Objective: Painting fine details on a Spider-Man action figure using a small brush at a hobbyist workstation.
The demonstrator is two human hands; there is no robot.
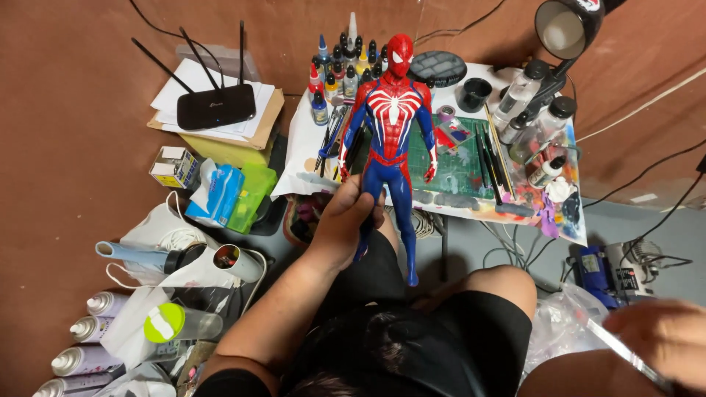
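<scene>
Below the head camera, the person's left hand [343, 218] is clenched around one leg of a red-and-blue plastic superhero figure with a white spider emblem on its chest [390, 117], holding it upright in the air above the knees and in front of a low work board. The figure's head sits level with a cluster of small dropper paint bottles [346, 62] at the board's far edge, and its arms hang down at its sides. Behind the figure lies a green cutting mat [460, 158] smeared with paint, with several thin paintbrushes [489, 154] lying across it and a small black cup [475, 93] near the top. At the lower right edge, the right hand [662, 338] is blurred; it seems closed on a thin silvery rod-like tool [625, 354], though the grip cannot be told for sure. To the left, a black router with antennas [215, 105] rests on a stack of white papers, and a row of grey spray cans [84, 345] lies on the brown floor near a clear bottle with a lime-green cap [173, 322]. A black desk lamp [566, 29] leans over the board's right corner.
</scene>
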